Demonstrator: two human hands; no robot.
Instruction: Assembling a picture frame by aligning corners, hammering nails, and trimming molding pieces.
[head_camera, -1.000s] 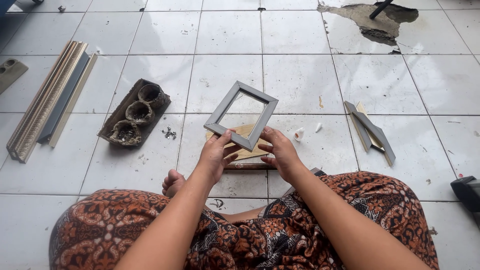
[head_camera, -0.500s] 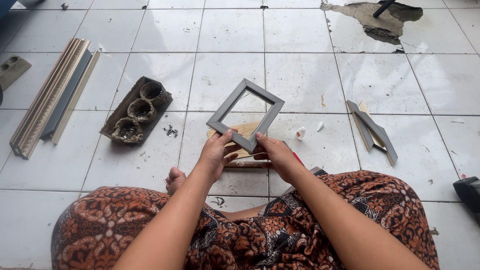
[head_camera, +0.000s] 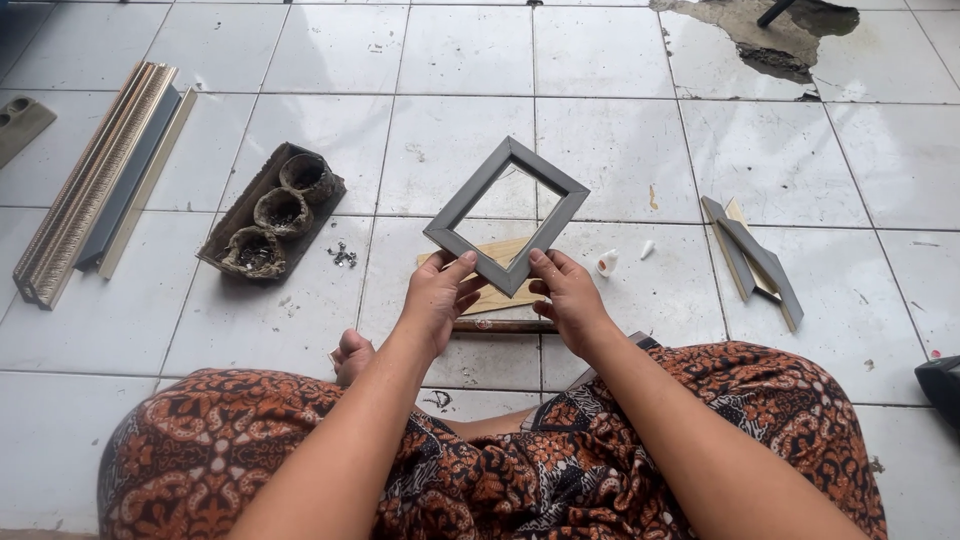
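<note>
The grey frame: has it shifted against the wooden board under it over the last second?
Yes, slightly. The grey frame, held by both hands, has turned clockwise and lifted a little away from the wooden board, which stays on the tiled floor.

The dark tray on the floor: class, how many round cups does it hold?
3, in a row inside the dark tray left of the left hand: far cup, middle cup, near cup. None appears hidden.
</note>
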